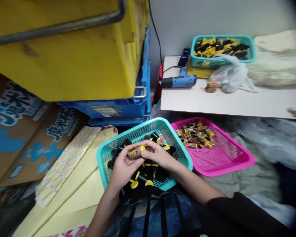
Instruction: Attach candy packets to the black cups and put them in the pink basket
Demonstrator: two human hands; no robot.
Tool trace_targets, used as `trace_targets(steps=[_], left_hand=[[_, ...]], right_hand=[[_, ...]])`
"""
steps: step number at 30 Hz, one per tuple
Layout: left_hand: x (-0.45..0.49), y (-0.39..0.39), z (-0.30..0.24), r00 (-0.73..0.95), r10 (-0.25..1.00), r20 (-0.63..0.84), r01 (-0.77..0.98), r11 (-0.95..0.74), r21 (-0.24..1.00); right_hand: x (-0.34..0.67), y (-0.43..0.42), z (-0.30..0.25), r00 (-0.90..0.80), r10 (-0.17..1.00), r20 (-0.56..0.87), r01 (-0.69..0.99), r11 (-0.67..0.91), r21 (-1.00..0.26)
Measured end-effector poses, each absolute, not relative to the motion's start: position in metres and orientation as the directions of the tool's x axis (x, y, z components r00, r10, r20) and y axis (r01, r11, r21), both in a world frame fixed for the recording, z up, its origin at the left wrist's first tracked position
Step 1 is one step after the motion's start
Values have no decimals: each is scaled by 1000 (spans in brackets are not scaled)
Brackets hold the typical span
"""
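Observation:
Between my left hand (122, 168) and my right hand (158, 153) is a small labelled cylinder (135, 153) with a yellow end. The fingers of both hands are closed around it, left hand at its left end, right hand at its yellow end. Directly below them sits a teal basket (102, 164) holding several black cylinders (141, 177) with yellow caps, partly covered by my hands. To the right, a pink basket (227, 164) contains many small cylinders (194, 135) with printed orange and yellow labels.
A yellow crate (88, 69) is stacked on blue crates (108, 110) at left, beside printed cardboard boxes (37, 138). On the white table (236, 102) lie a blue heat gun (180, 81), a plastic bag (233, 74) and a teal basket (253, 52) of black and yellow parts.

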State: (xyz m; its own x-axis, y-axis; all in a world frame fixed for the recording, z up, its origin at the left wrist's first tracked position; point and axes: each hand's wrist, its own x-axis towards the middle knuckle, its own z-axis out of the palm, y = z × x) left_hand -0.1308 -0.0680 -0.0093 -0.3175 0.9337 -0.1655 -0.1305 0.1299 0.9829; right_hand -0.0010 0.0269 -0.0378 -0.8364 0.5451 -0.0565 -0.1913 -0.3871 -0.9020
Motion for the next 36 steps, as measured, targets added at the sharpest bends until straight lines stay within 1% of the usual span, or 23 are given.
trace_targets(steps=[2, 4, 5, 7, 8, 9, 10, 11, 12, 13, 14, 15, 16, 17, 18, 19, 21, 23, 25, 27, 32, 36], left_hand=[[-130, -68, -8, -265, 955, -132, -80, 115, 990], [-134, -69, -7, -250, 961, -117, 27, 128, 991], [-138, -69, -7, -259, 958, -123, 83, 149, 985], [-147, -72, -9, -302, 942, -146, 158, 201, 967], [-153, -73, -10, -329, 931, -158, 184, 228, 956], [-159, -74, -12, -359, 919, -162, 222, 253, 942], [-164, -76, -15, -385, 911, -149, 286, 271, 919], [-169, -77, -18, -401, 909, -118, 379, 281, 882], [-174, -77, -22, -404, 912, -75, 486, 284, 827], [-178, -77, -25, -397, 918, -28, 594, 280, 754], [-182, -77, -28, -383, 924, 12, 684, 275, 676], [-185, -77, -31, -373, 927, 42, 747, 273, 606], [-188, -76, -34, -369, 928, 58, 784, 278, 555], [-191, -76, -36, -374, 925, 63, 802, 288, 523], [-193, -76, -37, -379, 923, 63, 810, 298, 506], [-194, -77, -39, -381, 923, 59, 812, 303, 500], [-195, -79, -43, -371, 927, 50, 820, 302, 485], [-194, -82, -47, -352, 936, 28, 841, 303, 449], [-192, -85, -51, -334, 943, 6, 860, 302, 412], [-190, -86, -55, -321, 947, -4, 869, 297, 397], [-188, -86, -60, -321, 947, -12, 866, 299, 401], [-191, -87, -61, -342, 940, 7, 845, 304, 439]], right_hand=[[15, 29, -28, -734, 678, -47, -120, -198, -973], [42, 37, -19, -595, 803, -9, 8, -6, -1000], [59, 42, -16, -516, 856, 11, 83, 63, -995], [98, 58, -15, -334, 942, 30, 265, 124, -956], [116, 67, -17, -253, 967, 28, 396, 130, -909], [132, 76, -21, -194, 981, 14, 564, 123, -816], [143, 84, -27, -169, 985, -16, 729, 114, -675], [150, 90, -32, -170, 985, -27, 839, 130, -529], [150, 93, -37, -206, 978, -21, 891, 179, -417], [143, 93, -40, -262, 965, -7, 902, 242, -359], [131, 91, -42, -336, 942, 13, 879, 318, -355], [115, 88, -41, -420, 907, 28, 830, 396, -392], [96, 84, -40, -499, 866, 25, 772, 458, -440], [76, 81, -37, -593, 805, -9, 714, 521, -467], [57, 79, -35, -673, 737, -60, 674, 578, -461], [40, 79, -34, -717, 689, -105, 661, 623, -419], [16, 85, -36, -731, 663, -162, 675, 668, -312], [4, 95, -44, -711, 681, -175, 702, 675, -225], [1, 102, -56, -717, 672, -184, 697, 696, -173], [4, 105, -66, -747, 635, -196, 663, 736, -137], [14, 106, -78, -810, 544, -221, 577, 806, -133], [21, 107, -72, -821, 523, -231, 566, 797, -208]])
